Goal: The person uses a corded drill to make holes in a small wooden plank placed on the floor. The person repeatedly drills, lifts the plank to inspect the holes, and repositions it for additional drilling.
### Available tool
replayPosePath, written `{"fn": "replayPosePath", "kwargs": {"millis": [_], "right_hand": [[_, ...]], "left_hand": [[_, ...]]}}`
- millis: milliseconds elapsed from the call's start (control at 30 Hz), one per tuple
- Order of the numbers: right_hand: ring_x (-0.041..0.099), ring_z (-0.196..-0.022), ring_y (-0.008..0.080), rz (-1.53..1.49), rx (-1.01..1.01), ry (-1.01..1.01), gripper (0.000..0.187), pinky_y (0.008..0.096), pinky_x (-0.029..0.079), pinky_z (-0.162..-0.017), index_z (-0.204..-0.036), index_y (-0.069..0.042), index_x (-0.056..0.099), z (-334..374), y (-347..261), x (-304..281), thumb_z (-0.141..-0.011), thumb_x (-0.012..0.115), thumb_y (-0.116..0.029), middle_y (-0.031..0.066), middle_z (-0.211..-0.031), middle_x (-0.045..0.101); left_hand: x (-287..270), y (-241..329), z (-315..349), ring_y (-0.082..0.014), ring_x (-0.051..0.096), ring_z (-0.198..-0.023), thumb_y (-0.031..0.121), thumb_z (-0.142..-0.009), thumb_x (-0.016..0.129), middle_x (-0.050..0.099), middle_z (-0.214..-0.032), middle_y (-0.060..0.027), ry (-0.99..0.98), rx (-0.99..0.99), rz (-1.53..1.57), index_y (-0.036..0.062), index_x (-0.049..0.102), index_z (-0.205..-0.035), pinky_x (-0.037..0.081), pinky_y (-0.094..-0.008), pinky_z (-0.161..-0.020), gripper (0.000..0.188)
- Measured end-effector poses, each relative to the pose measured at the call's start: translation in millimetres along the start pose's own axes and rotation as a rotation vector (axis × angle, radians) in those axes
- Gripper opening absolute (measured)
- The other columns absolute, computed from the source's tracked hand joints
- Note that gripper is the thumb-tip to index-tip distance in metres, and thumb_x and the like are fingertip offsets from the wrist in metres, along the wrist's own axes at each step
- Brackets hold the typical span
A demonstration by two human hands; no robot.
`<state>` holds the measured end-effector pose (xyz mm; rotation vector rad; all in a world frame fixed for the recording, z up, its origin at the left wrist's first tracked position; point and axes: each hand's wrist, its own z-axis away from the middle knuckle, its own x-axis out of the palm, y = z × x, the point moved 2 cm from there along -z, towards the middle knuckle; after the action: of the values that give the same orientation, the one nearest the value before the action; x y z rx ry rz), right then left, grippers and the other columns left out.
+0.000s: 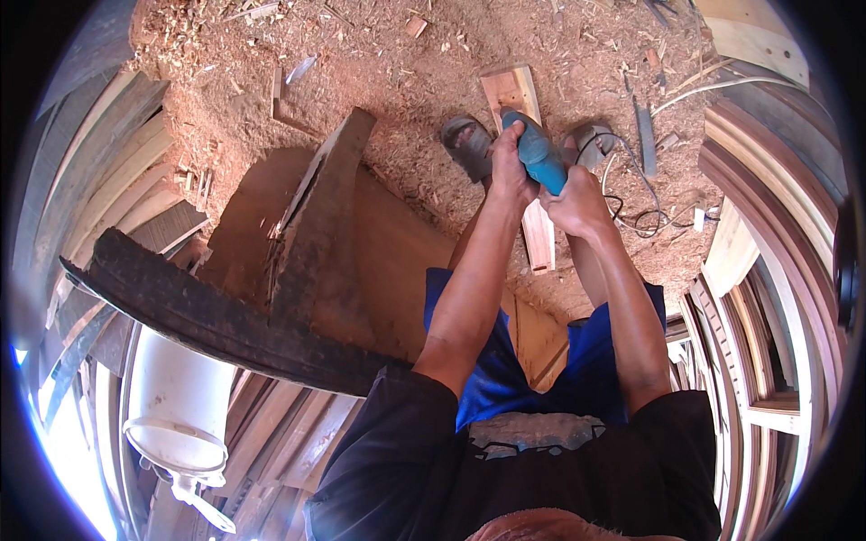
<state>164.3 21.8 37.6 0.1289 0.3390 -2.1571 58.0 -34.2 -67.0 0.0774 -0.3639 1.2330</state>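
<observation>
Power tool held over a wooden board, upper centre of the frame.
The left hand is curled against the tool's left side, the right hand closed around its lower end; sandals flank the board, amid shavings.

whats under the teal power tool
Pale wood shows on both the far and near sides of the power tool. The tool, left hand and right hand cover the stretch between, so its surface there is hidden.
</observation>
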Motion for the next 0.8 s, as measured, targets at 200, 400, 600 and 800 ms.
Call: {"fn": "replayPosePath", "kwargs": {"millis": [200, 400, 600, 800], "right_hand": [[0.074, -0.089, 0.0398, -0.033, -0.015, 0.032, 0.022, 0.0457, 0.055, -0.081, -0.097, 0.003, 0.070, -2, 7, 5, -0.083, 0.072, -0.014, 0.0278, -0.089, 0.072], [0.073, -0.081, 0.0336, -0.084, 0.008, -0.025, 0.013, 0.0427, 0.055, -0.076, -0.089, 0.002, 0.069, -9, 14, 5, -0.082, 0.069, -0.009, 0.0217, -0.080, 0.071], [0.072, -0.074, 0.0328, -0.074, -0.024, 0.034, 0.011, 0.0413, 0.054, -0.070, -0.086, 0.002, 0.068, 3, -5, 3, -0.081, 0.067, -0.009, 0.0210, -0.077, 0.070], [0.063, -0.063, 0.0217, -0.089, -0.083, 0.023, 0.010, 0.0381, 0.051, -0.063, -0.081, 0.001, 0.064, -8, 9, 5, -0.081, 0.068, -0.007, 0.0130, -0.067, 0.063]], "left_hand": [[8, 0, -2, -0.0243, 0.063, -0.075, 0.036, -0.099, 0.057, 0.063, -0.084, -0.0079, 0.060, -0.023, -0.036, 0.0096, 0.055, -0.102, 0.056, -0.0431, -0.073, 0.027], [19, 2, -3, -0.0216, 0.061, -0.071, 0.025, -0.097, 0.058, 0.055, -0.081, -0.0074, 0.053, 0.001, -0.012, 0.0072, 0.051, -0.097, 0.058, -0.0421, -0.067, 0.019], [28, 8, 12, -0.0232, 0.062, -0.071, 0.026, -0.097, 0.059, 0.057, -0.084, -0.0090, 0.087, 0.024, 0.023, 0.0067, 0.051, -0.098, 0.060, -0.0444, -0.067, 0.021], [27, 6, 8, -0.0239, 0.064, -0.076, 0.026, -0.097, 0.060, 0.060, -0.089, -0.0098, 0.047, -0.002, 0.052, 0.0078, 0.055, -0.101, 0.060, -0.0452, -0.070, 0.020]]}}
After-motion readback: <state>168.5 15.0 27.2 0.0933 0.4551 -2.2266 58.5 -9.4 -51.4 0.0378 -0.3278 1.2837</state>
